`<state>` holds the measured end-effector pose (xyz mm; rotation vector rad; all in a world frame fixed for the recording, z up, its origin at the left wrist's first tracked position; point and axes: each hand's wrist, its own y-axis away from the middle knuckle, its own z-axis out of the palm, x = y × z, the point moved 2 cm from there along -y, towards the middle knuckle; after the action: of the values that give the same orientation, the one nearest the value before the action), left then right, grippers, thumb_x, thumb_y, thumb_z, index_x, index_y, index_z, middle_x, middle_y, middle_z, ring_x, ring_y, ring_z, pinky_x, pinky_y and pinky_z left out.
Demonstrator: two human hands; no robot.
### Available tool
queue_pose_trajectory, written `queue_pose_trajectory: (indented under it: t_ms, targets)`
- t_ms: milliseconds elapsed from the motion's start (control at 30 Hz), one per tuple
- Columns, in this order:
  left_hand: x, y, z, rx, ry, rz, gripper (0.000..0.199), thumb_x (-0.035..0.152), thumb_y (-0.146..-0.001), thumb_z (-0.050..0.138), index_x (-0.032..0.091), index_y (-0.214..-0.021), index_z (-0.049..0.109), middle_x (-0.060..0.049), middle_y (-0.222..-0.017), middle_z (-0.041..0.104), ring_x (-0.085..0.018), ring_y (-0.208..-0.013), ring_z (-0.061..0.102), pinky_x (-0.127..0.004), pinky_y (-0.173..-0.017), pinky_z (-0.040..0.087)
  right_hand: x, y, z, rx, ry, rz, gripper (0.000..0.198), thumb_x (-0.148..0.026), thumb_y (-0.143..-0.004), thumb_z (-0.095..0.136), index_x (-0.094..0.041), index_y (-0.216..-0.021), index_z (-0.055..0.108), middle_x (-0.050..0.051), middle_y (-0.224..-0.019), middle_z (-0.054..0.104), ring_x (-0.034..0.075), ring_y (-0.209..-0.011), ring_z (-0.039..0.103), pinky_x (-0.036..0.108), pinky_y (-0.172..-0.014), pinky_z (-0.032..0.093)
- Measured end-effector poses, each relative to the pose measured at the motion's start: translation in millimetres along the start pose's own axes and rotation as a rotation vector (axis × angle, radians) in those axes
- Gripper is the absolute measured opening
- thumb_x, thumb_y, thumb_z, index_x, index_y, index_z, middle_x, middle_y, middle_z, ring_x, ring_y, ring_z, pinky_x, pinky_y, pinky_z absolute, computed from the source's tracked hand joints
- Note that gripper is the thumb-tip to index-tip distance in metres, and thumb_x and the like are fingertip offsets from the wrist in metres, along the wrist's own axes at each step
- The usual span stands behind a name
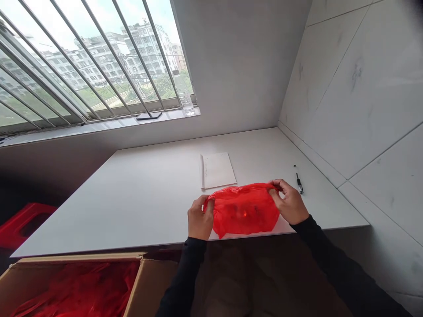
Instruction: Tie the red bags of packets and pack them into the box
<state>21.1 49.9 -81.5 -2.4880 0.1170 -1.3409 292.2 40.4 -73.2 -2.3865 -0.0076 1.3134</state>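
A thin red plastic bag [244, 211] is stretched between my two hands at the front edge of the white table [142, 193]. My left hand [200, 215] pinches its upper left corner between thumb and fingers. At the upper right corner, my right hand [289, 202] grips the bag the same way. Small dark shapes show through the plastic, but I cannot make out what they are. Just behind the bag lies a white notebook [218, 170], its near edge close to the bag's top.
An open cardboard box [134, 286] full of red plastic [82, 286] stands at the lower left. A black pen [299, 183] lies on the right, its small cap [294, 166] beyond. A red stool [28, 222] is far left. A clear bottle [184, 94] stands on the windowsill.
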Motion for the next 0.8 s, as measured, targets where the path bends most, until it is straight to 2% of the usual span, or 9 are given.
queue_pose_trajectory:
  t_ms: [67, 167, 267, 333, 433, 500, 567, 700, 800]
  targets:
    - [0.9, 1.8, -4.8, 0.026, 0.093, -0.036, 0.024, 0.031, -0.093, 0.05, 0.022, -0.107, 0.067, -0.006, -0.1, 0.07, -0.022, -0.096, 0.062, -0.038, -0.088, 0.048, 0.7, 0.3, -3.6, 0.034, -0.059, 0.022, 0.024, -0.044, -0.091, 0.055, -0.021, -0.098, 0.057, 0.006, -0.097, 0.066, 0.023, -0.092, 0.061, 0.039, -0.087, 0.047]
    - [19.5, 5.7, 0.2, 0.011, 0.042, 0.127, 0.043, 0.03, -0.088, 0.06, 0.025, -0.13, 0.057, -0.007, -0.119, 0.065, -0.024, -0.114, 0.056, -0.042, -0.1, 0.044, -10.3, 1.9, -0.5, 0.003, -0.037, -0.013, 0.027, -0.047, -0.087, 0.06, -0.022, -0.094, 0.053, 0.003, -0.091, 0.062, 0.02, -0.083, 0.058, 0.033, -0.078, 0.046]
    - [35.3, 3.9, 5.9, 0.025, -0.06, 0.223, 0.019, 0.032, -0.088, 0.062, 0.023, -0.104, 0.069, -0.006, -0.1, 0.066, -0.024, -0.101, 0.058, -0.041, -0.094, 0.046, -23.0, 1.3, 1.2, -0.07, -0.017, -0.001, 0.029, -0.049, -0.088, 0.061, -0.022, -0.083, 0.052, -0.002, -0.073, 0.055, 0.016, -0.064, 0.049, 0.028, -0.061, 0.041]
    - [36.6, 0.6, -0.5, 0.143, -0.041, 0.183, 0.016, 0.032, -0.09, 0.059, 0.022, -0.088, 0.071, -0.006, -0.093, 0.063, -0.022, -0.094, 0.059, -0.038, -0.088, 0.047, -26.7, -0.7, -5.1, -0.027, -0.051, 0.031, 0.035, -0.053, -0.092, 0.056, -0.022, -0.076, 0.053, -0.002, -0.067, 0.054, 0.015, -0.06, 0.047, 0.028, -0.058, 0.039]
    - [31.4, 1.4, -22.5, 0.349, -0.001, 0.043, 0.021, 0.038, -0.088, 0.061, 0.022, -0.091, 0.073, -0.005, -0.088, 0.057, -0.019, -0.083, 0.057, -0.032, -0.077, 0.048, -25.9, -2.4, -19.7, 0.04, -0.103, 0.074, 0.044, -0.058, -0.094, 0.052, -0.021, -0.071, 0.055, 0.001, -0.068, 0.059, 0.016, -0.062, 0.052, 0.028, -0.058, 0.04]
    - [28.2, 6.3, -34.2, 0.299, 0.139, -0.093, 0.028, 0.044, -0.089, 0.059, 0.022, -0.098, 0.073, 0.0, -0.072, 0.052, -0.015, -0.065, 0.05, -0.029, -0.063, 0.045, -25.1, -0.8, -26.2, 0.011, -0.125, 0.094, 0.045, -0.058, -0.094, 0.052, -0.02, -0.071, 0.057, 0.002, -0.069, 0.061, 0.017, -0.062, 0.053, 0.028, -0.057, 0.04]
    - [28.9, 11.5, -37.2, 0.133, 0.395, -0.203, 0.034, 0.048, -0.09, 0.055, 0.021, -0.107, 0.068, 0.003, -0.061, 0.047, -0.013, -0.056, 0.047, -0.026, -0.054, 0.042, -27.3, 2.0, -27.5, -0.039, -0.13, 0.103, 0.037, -0.054, -0.093, 0.054, -0.021, -0.079, 0.059, 0.001, -0.071, 0.063, 0.017, -0.063, 0.054, 0.028, -0.057, 0.041]
    - [44.0, 3.4, -25.8, -0.024, 0.568, -0.239, 0.034, 0.047, -0.08, 0.068, 0.02, -0.099, 0.057, -0.002, -0.085, 0.061, -0.018, -0.081, 0.061, -0.029, -0.065, 0.053, -48.1, -2.9, -20.2, -0.079, -0.047, -0.02, 0.022, -0.037, -0.085, 0.063, -0.023, -0.102, 0.064, 0.002, -0.093, 0.068, 0.02, -0.083, 0.061, 0.03, -0.073, 0.047]
    - [61.7, -23.2, -18.9, 0.005, 0.561, -0.26, 0.038, 0.041, -0.07, 0.077, 0.019, -0.084, 0.048, 0.0, -0.078, 0.056, -0.017, -0.077, 0.061, -0.032, -0.067, 0.056, -74.4, -21.4, -18.7, -0.054, -0.055, -0.115, 0.016, -0.034, -0.088, 0.057, -0.021, -0.087, 0.067, 0.002, -0.085, 0.066, 0.018, -0.076, 0.059, 0.029, -0.068, 0.046]
